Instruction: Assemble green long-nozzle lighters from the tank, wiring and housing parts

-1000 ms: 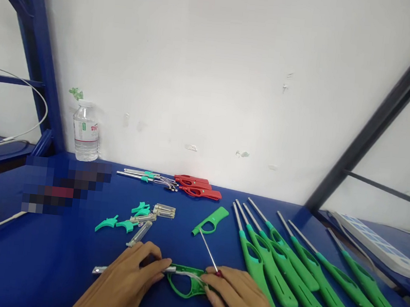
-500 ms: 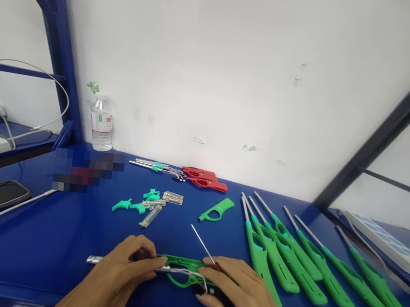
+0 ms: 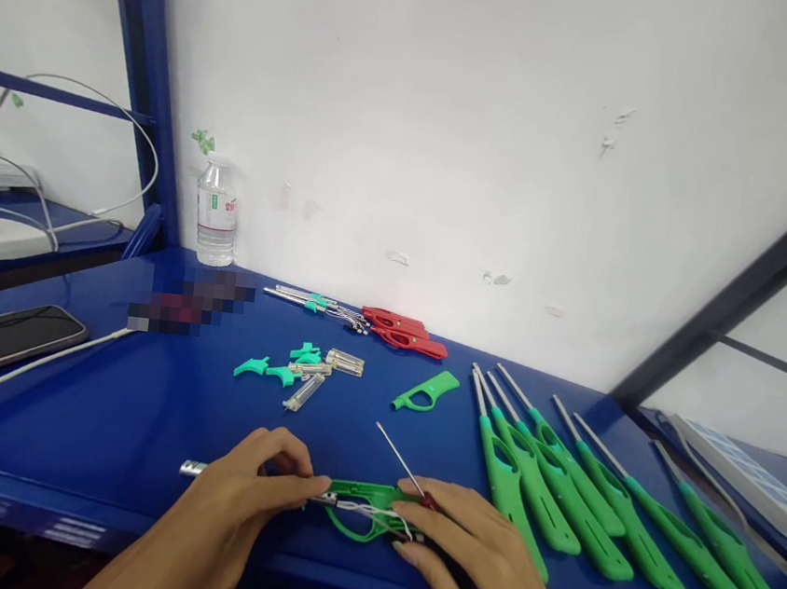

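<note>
My left hand (image 3: pixel 261 482) pinches a metal lighter tube (image 3: pixel 192 468), whose tip sticks out to the left. The tube's inner end lies at an open green lighter handle half (image 3: pixel 364 491), near the table's front edge. White wires (image 3: pixel 371 510) run from the tube across this shell towards my right hand (image 3: pixel 479 547). The right fingers are closed on the shell's right end and the wires, hiding part of both. Also tucked into that hand is a thin screwdriver (image 3: pixel 401 457) with a red handle, its shaft pointing up and left.
Several green lighters (image 3: pixel 556 490) lie on the right. Beyond my hands are a loose green handle half (image 3: pixel 429 392), turquoise triggers (image 3: pixel 252 368), clear fuel tanks (image 3: pixel 303 392), red handles (image 3: pixel 406 341) and metal tubes (image 3: pixel 295 294). A bottle (image 3: pixel 217 215), phone (image 3: pixel 5 343) and cable (image 3: pixel 34 367) are left.
The camera view has shifted slightly. The dark part by my right fingers shows less, and the wires sit closer along the shell. Both hands keep their holds.
</note>
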Demonstrator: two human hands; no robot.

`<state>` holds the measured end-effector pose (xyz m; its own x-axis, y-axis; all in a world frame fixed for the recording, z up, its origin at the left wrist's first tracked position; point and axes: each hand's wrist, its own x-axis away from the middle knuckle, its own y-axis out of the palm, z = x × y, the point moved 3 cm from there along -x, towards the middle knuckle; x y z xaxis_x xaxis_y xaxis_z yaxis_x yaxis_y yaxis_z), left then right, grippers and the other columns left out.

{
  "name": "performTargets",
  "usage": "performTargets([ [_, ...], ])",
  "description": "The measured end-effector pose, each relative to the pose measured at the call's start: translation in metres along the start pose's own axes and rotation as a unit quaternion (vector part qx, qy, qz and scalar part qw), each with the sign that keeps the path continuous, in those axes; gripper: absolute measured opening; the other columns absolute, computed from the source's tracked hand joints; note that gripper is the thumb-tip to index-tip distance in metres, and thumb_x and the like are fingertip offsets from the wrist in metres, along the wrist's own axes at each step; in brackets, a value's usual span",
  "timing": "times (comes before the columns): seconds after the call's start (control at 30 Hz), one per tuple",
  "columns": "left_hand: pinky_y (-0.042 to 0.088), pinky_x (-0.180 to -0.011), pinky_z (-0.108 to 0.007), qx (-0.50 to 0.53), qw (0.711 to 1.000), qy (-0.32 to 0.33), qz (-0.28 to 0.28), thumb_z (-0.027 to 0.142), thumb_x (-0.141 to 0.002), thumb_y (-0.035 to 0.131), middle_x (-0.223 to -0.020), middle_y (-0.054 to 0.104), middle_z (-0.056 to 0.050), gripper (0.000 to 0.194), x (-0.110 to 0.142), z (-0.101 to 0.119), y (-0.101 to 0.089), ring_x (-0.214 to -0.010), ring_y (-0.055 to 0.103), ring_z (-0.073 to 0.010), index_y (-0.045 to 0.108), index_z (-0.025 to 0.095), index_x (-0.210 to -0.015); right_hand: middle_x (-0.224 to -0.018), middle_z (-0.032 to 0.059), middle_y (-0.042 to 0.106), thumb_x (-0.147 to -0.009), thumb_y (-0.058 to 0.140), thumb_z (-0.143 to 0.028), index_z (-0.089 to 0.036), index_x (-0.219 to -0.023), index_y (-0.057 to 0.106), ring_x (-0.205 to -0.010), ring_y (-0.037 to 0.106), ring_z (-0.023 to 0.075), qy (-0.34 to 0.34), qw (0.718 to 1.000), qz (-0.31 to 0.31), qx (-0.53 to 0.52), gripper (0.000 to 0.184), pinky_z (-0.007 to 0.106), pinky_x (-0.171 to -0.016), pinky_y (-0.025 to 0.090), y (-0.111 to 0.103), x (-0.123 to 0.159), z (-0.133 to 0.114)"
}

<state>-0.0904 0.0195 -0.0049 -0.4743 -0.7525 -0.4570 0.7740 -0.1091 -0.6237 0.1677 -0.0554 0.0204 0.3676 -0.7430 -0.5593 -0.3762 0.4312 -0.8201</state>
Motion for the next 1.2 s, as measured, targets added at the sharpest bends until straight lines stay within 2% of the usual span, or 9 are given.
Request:
performTargets([
  [0.13,0.064,-0.075,-0.023,0.007,1.000,-0.005,-0.010,0.031,-0.105,0.048,-0.102,0.073,-0.004,0.035,0.001,0.004,0.000,-0.088,0.074,-0.0182,0.083,0.035,-0.102,-0.121,-0.0027,0.081,-0.112,0.048,-0.042,-0.033,-0.118,0.078,-0.109,0.078,0.0169,-0.010,1.000,0.018,-0.011,0.032,0.022,-0.097,0.062,-0.003,-0.002,-0.001],
  [0.23,0.062,-0.067,-0.020,0.025,0.997,0.008,0.072,0.041,-0.107,0.044,-0.094,0.071,-0.005,0.043,0.003,0.002,0.005,-0.075,0.071,-0.0153,0.083,0.030,-0.092,-0.117,-0.0026,0.082,-0.114,0.042,-0.043,-0.031,-0.114,0.078,-0.103,0.080,0.0165,-0.023,0.999,0.028,-0.003,0.038,0.022,-0.092,0.064,-0.003,-0.007,-0.003],
  [0.33,0.058,-0.060,-0.016,0.021,0.991,0.044,0.122,0.032,-0.106,0.045,-0.088,0.071,-0.003,0.041,0.002,0.003,0.006,-0.067,0.070,-0.0119,0.082,0.031,-0.088,-0.112,-0.0022,0.083,-0.114,0.041,-0.044,-0.031,-0.114,0.078,-0.096,0.081,0.0165,-0.033,0.999,0.038,0.001,0.040,0.022,-0.086,0.065,-0.003,-0.009,-0.004],
  [0.47,0.057,-0.064,-0.013,0.001,0.995,0.070,0.073,0.015,-0.100,0.048,-0.088,0.073,0.000,0.039,-0.004,0.010,-0.004,-0.070,0.073,-0.0104,0.083,0.032,-0.095,-0.108,-0.0016,0.083,-0.113,0.045,-0.043,-0.030,-0.117,0.076,-0.093,0.081,0.0165,-0.045,0.998,0.040,-0.001,0.035,0.022,-0.082,0.065,0.001,-0.007,-0.002],
  [0.63,0.061,-0.075,-0.017,-0.054,0.998,0.030,-0.016,0.022,-0.105,0.051,-0.115,0.075,-0.001,0.033,0.002,0.002,-0.010,-0.087,0.077,-0.0143,0.080,0.036,-0.110,-0.113,0.0008,0.082,-0.112,0.048,-0.036,-0.030,-0.121,0.075,-0.096,0.080,0.0185,-0.054,0.999,-0.001,0.005,0.029,0.025,-0.082,0.065,0.007,-0.003,0.005],
  [0.77,0.059,-0.091,-0.017,-0.078,0.996,0.032,-0.020,0.025,-0.106,0.053,-0.129,0.074,0.002,0.032,0.011,-0.007,-0.004,-0.104,0.077,-0.0147,0.077,0.041,-0.119,-0.113,0.0024,0.082,-0.110,0.054,-0.032,-0.028,-0.119,0.076,-0.098,0.080,0.0185,-0.085,0.996,0.005,0.003,0.025,0.025,-0.088,0.065,0.004,-0.002,0.009],
  [0.87,0.059,-0.091,-0.015,-0.079,0.995,0.061,-0.021,0.022,-0.106,0.052,-0.125,0.075,-0.001,0.033,0.011,-0.004,-0.002,-0.105,0.076,-0.0142,0.075,0.037,-0.125,-0.113,0.0023,0.082,-0.111,0.052,-0.033,-0.028,-0.118,0.077,-0.098,0.080,0.0179,-0.080,0.997,-0.003,0.011,0.026,0.024,-0.086,0.064,0.001,-0.003,0.008],
  [0.97,0.059,-0.089,-0.014,-0.078,0.993,0.084,-0.039,0.018,-0.105,0.049,-0.122,0.075,-0.002,0.036,0.008,0.005,-0.002,-0.103,0.075,-0.0130,0.074,0.034,-0.127,-0.108,0.0018,0.083,-0.113,0.045,-0.036,-0.027,-0.115,0.078,-0.093,0.081,0.0170,-0.066,0.997,0.028,0.011,0.034,0.022,-0.079,0.064,-0.003,-0.005,0.005],
  [1.2,0.056,-0.088,-0.011,-0.082,0.992,0.080,-0.046,0.013,-0.103,0.049,-0.118,0.072,0.001,0.036,0.004,0.014,0.001,-0.100,0.074,-0.0093,0.072,0.033,-0.122,-0.103,-0.0013,0.084,-0.115,0.042,-0.037,-0.027,-0.109,0.080,-0.088,0.081,0.0141,-0.065,0.996,0.062,-0.005,0.039,0.020,-0.076,0.062,-0.004,-0.008,0.000],
])
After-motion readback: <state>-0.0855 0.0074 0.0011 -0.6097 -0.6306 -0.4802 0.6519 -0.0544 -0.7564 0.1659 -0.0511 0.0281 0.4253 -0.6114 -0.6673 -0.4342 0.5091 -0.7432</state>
